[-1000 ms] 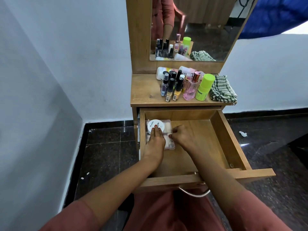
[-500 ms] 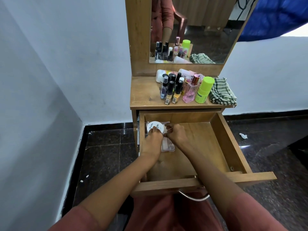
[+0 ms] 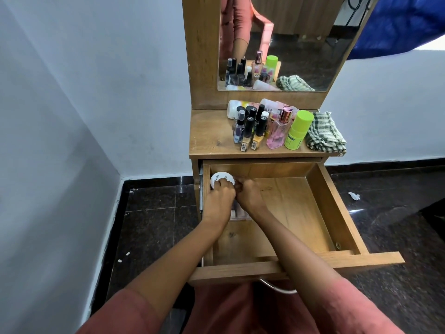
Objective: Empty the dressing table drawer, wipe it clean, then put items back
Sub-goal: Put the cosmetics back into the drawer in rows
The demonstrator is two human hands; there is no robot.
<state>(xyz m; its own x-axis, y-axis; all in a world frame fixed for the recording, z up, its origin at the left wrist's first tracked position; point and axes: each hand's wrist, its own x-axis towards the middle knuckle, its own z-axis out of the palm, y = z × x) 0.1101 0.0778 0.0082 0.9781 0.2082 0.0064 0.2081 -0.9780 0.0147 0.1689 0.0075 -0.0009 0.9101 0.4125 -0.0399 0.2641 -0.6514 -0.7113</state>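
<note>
The wooden drawer (image 3: 303, 213) of the dressing table stands pulled out. In its back left corner lies a clear plastic box (image 3: 238, 214) with a white round jar (image 3: 217, 180) on top of it. My left hand (image 3: 218, 201) rests over the box with its fingers curled on the jar. My right hand (image 3: 249, 195) grips the box's far right edge, close beside the left. Most of the box is hidden under my hands. The remaining drawer floor is bare wood.
On the tabletop stand several small dark-capped bottles (image 3: 249, 128), a pink perfume bottle (image 3: 277, 133), a green-capped bottle (image 3: 297, 131) and a folded checked cloth (image 3: 323, 132). A mirror (image 3: 301, 44) rises behind them. A white wall runs along the left; dark floor tiles surround the table.
Both hands have moved further into the drawer, and the clear box with the jar has slid back toward the back left corner.
</note>
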